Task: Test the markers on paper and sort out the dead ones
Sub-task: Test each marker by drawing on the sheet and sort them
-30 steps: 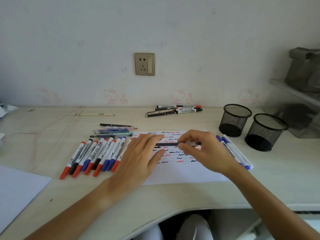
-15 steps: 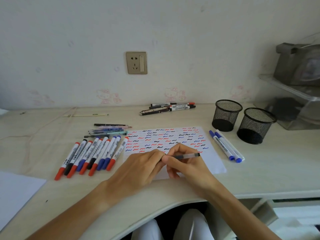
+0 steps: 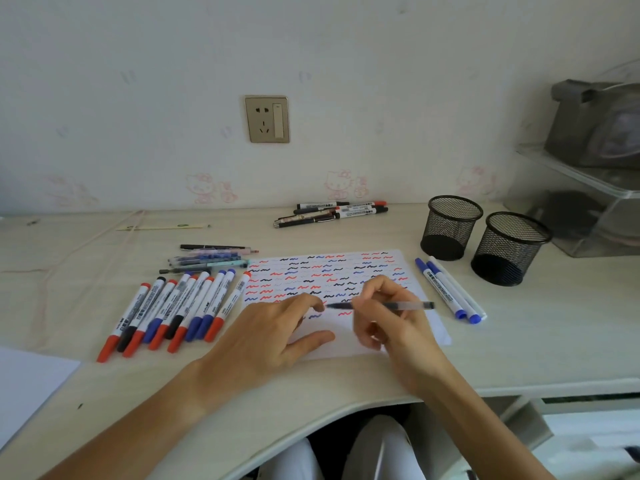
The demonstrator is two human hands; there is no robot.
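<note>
Nearest the desk edge [image 3: 519,368], the left hand [image 3: 263,337] lies over the lower part of the paper [image 3: 346,344], its fingertips curled at the left tip of a thin clear-barrelled pen [image 3: 391,305]; whether they pinch a cap there or only touch the tip cannot be told. The right hand [image 3: 388,317] grips the same pen around its middle with thumb and fingers, the barrel lying level above the sheet and its dark end poking out to the right past the knuckles. The one sheet carries rows of short red, blue and black squiggles. At its left, a fanned row of about ten white-barrelled markers [image 3: 173,310] shows red, blue and black caps; their barrel print is too small to read. At the sheet's right edge, two blue-capped markers [image 3: 446,289] lie side by side, the print on one seeming to read "WHITEBOARD". Behind the row lies a small bunch of thin pens [image 3: 211,258], about five. Farther right stand two black mesh cups [image 3: 450,226], just beside each other. Near the wall, another cluster of about five markers and pens [image 3: 332,213] rests, labels illegible.
</note>
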